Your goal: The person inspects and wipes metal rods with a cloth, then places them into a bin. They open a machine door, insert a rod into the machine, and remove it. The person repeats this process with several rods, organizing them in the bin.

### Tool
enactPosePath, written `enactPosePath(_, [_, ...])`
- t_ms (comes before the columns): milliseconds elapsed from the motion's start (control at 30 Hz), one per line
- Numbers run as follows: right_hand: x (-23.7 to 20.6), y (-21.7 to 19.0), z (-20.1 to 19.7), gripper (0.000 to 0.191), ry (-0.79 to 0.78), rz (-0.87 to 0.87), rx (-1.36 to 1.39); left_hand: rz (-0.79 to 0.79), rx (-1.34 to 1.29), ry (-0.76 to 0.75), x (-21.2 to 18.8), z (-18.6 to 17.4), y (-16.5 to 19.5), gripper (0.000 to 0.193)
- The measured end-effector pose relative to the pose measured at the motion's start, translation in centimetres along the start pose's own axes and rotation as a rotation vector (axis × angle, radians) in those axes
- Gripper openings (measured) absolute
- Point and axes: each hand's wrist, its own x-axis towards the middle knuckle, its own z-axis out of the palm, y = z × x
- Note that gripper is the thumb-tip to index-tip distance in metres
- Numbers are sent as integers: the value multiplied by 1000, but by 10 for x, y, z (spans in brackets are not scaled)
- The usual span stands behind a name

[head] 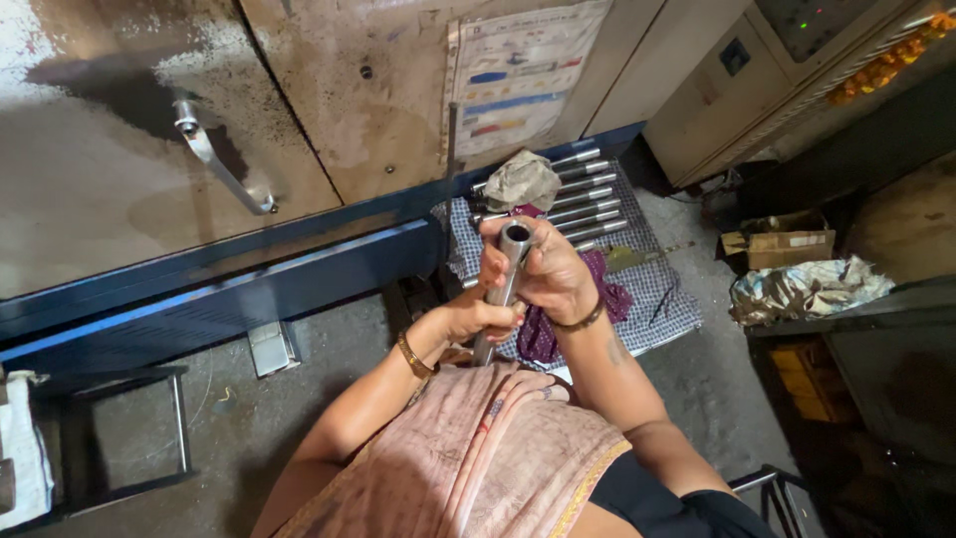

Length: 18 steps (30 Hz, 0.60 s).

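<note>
A hollow steel tube point(509, 261) stands nearly upright in front of me, its open end toward the camera. My right hand point(553, 276) wraps around its upper part just under the mouth. My left hand point(478, 321) grips the tube lower down. Behind it, several similar steel rods point(590, 207) lie side by side on a checked cloth point(665, 297), and a crumpled grey rag point(521, 180) rests on top of the rods. A purple cloth point(541, 333) lies under my hands.
A big worn machine door with a metal handle point(213, 159) and blue base rail point(249, 289) fills the left and top. A cardboard box point(779, 242) and crumpled wrapping point(803, 290) lie on the right. A dark metal stool frame point(119, 438) stands at lower left.
</note>
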Motion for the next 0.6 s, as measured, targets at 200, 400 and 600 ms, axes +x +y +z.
enactPosePath(200, [4,-3,-2,57,-61,7,-142,1,-33,-4,1,-8,-8,19])
enactPosePath(400, [10,17,5,45,323,-166,-432,57,-99,230,7,-11,-13,16])
enactPosePath(600, [14,14,-13,51,18,-70,-288,-48,-178,-109,2,-26,-13,24])
